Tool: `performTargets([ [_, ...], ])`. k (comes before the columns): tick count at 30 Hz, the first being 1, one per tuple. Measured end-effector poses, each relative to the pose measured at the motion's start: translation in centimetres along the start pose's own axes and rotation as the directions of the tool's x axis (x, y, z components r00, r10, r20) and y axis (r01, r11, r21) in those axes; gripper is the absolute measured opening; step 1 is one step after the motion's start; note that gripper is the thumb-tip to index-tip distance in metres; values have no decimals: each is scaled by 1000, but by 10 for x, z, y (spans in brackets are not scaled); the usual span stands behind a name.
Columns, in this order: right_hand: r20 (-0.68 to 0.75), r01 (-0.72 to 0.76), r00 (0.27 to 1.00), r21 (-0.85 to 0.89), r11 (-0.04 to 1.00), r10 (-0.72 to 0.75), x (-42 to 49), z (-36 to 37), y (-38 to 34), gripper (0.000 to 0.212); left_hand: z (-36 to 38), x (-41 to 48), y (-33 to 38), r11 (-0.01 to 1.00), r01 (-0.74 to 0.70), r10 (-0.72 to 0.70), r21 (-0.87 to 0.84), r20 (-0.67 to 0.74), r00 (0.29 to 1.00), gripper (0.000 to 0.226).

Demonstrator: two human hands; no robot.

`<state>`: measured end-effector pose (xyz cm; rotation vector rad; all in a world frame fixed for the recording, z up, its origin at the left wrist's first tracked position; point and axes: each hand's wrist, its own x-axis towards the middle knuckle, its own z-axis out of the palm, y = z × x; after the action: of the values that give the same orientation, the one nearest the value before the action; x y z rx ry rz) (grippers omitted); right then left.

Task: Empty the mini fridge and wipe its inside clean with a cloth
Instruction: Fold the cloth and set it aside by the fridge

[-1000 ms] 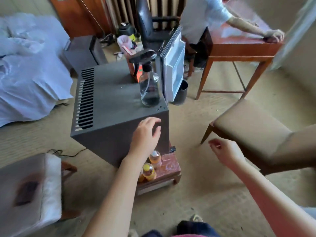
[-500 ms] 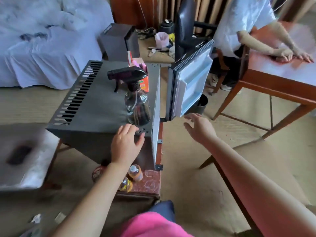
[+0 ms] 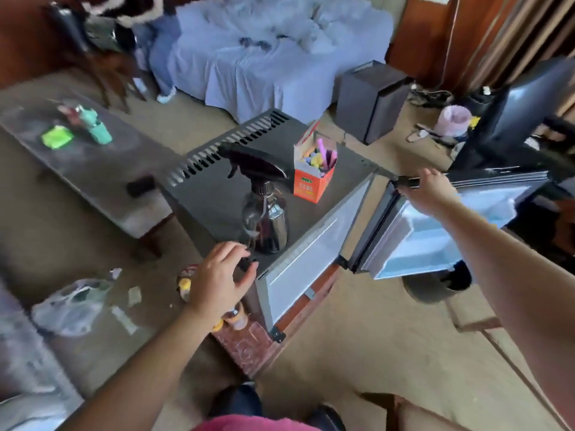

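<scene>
View: head camera, looking down over both forearms.
Mini fridge [image 3: 217,194]: dark box at centre of the frame, standing on a low reddish counter [image 3: 249,346]. Its open front faces the lower right of the frame.
Door [image 3: 420,244]: swung wide, hinged at the front's far side. It extends toward the right edge of the frame with its pale inner lining turned to the camera.
Right hand [image 3: 432,189]: at the door's top edge near the hinge end, fingers curled over the dark rim and holding it.
Left hand [image 3: 217,284]: fingers spread and slack, resting on the near front corner of the fridge top and holding nothing.
Deciding relation: the opening lies between the two hands, below the left hand and to the left of the right. The left hand is much the nearer to it, but it has to drop below the top and turn inward to enter.
Interior: seen only at a steep slant as a pale wall, so I cannot tell what it contains.
On top: a dark spray bottle [image 3: 264,225] upright just beyond the left hand, and an orange carton [image 3: 314,178] further back.
Beside: small bottles [image 3: 236,317] on the counter against the fridge's near side, partly hidden by the left wrist.
Cloth: none in either hand.
Assessment: the fridge is open and wiping has not begun. The spray bottle near the front edge risks being knocked.
</scene>
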<state>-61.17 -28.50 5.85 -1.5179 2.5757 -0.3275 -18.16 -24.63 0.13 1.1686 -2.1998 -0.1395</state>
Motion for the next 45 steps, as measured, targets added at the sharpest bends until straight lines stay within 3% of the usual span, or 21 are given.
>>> performTargets([
  [2, 83, 30, 996, -36, 999, -27, 11, 9, 17, 58, 2, -5, 19, 991, 81, -77, 103, -42, 996, 34],
  [9, -26, 214, 975, -133, 968, -219, 7, 26, 46, 63, 18, -11, 42, 924, 321, -316, 210, -58, 947, 37],
  [16, -41, 201, 976, -178, 963, -212, -4, 24, 44, 63, 26, -14, 52, 880, 412, -402, 237, -90, 911, 23],
  [20, 4, 214, 976, -211, 954, -218, -21, 27, 46, 68, 26, -14, 56, 886, 396, -382, 241, -104, 918, 21],
  [23, 55, 307, 952, -154, 939, -302, -38, 20, 51, 67, 24, -14, 54, 890, 394, -382, 230, -93, 919, 21],
  [25, -53, 344, 936, -66, 937, -348, -51, 10, 59, 56, 23, -16, 57, 902, 360, -349, 239, -90, 933, 21],
  [27, -119, 241, 961, -78, 967, -249, -65, -1, 70, 51, 20, -17, 62, 906, 338, -324, 256, -98, 941, 19],
  [29, -21, 70, 997, -111, 991, -72, -77, -12, 84, 50, 16, -16, 68, 903, 335, -320, 268, -100, 942, 19],
  [31, 111, 11, 994, -91, 996, -1, -93, -17, 93, 46, 13, -14, 71, 899, 345, -337, 271, -79, 938, 20],
  [36, 185, 169, 970, -47, 985, -157, -147, 2, 77, 54, 6, -13, 69, 902, 338, -360, 268, 34, 932, 28],
  [42, -5, 332, 943, 138, 933, -334, -180, 30, 34, 47, -11, -14, 60, 928, 318, -353, 196, 184, 917, 36],
  [45, 12, 370, 928, 102, 924, -373, -184, 39, 8, 48, -17, -14, 60, 926, 321, -364, 201, 240, 900, 39],
])
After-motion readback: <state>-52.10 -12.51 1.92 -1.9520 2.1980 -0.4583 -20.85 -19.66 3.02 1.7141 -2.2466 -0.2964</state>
